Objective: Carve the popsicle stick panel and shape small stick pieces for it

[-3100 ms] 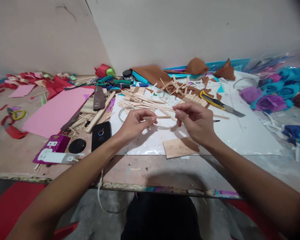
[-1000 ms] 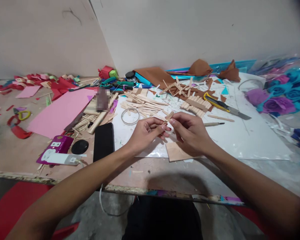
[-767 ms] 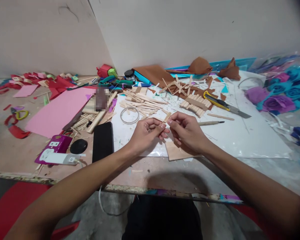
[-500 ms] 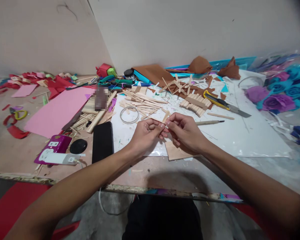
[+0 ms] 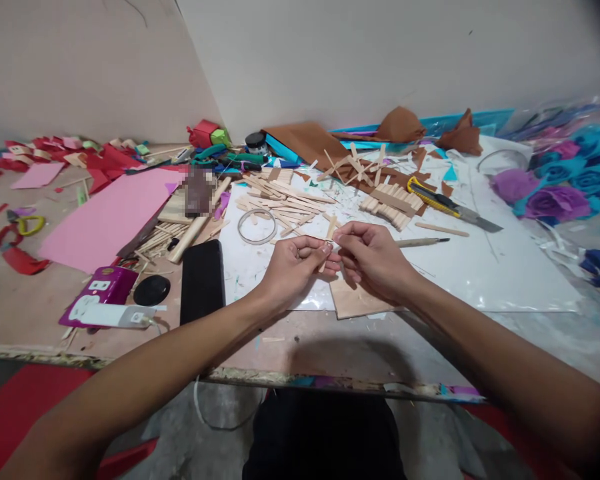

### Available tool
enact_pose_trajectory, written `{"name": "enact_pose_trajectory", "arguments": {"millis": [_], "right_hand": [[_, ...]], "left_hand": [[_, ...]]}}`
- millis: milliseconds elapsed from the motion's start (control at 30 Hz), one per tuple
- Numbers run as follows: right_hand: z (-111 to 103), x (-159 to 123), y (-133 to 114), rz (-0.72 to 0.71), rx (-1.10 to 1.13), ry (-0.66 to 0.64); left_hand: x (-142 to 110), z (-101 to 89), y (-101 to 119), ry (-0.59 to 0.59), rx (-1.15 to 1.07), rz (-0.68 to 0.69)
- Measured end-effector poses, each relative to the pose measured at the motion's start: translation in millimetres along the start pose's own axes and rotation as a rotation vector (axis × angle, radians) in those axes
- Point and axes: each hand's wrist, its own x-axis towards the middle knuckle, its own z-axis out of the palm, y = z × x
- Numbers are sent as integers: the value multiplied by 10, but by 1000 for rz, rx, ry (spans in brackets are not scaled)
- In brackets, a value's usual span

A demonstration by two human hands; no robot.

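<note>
My left hand (image 5: 293, 267) and my right hand (image 5: 373, 260) meet fingertip to fingertip above a white sheet (image 5: 480, 267). Both pinch the same short wooden craft stick (image 5: 331, 229), which stands nearly upright between them; a thin crosspiece seems joined to it, but I cannot tell how. Below my right hand lies a small square wooden board (image 5: 353, 303). Behind the hands a heap of loose craft sticks (image 5: 280, 200) is spread on the sheet.
A row of glued sticks (image 5: 390, 207) and a yellow utility knife (image 5: 443, 207) lie beyond my right hand. A wire ring (image 5: 257, 225), a black phone (image 5: 201, 280), a magenta power strip (image 5: 100, 293), pink paper (image 5: 105, 217) and paper roses (image 5: 555, 193) surround the work area.
Three seconds ago the hands held a long stick level between them. Since then they have closed together, and the stick piece now stands nearly upright. Over the last second they barely shift.
</note>
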Motion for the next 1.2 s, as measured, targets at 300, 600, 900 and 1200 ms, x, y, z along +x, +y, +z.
{"name": "enact_pose_trajectory", "arguments": {"millis": [300,600,900,1200], "right_hand": [[-10,21,-3,13,-7,-17],[-20,-46,3,-103,-262,-78],[-157,-6,-21,-664,-970,-43],[-337,5,-108,-920,-1518,-213]], "left_hand": [[72,7,-103,9,-85,56],[35,3,-26,12,27,92],[0,-4,31,-31,112,141],[-40,31,101,15,72,71]]}}
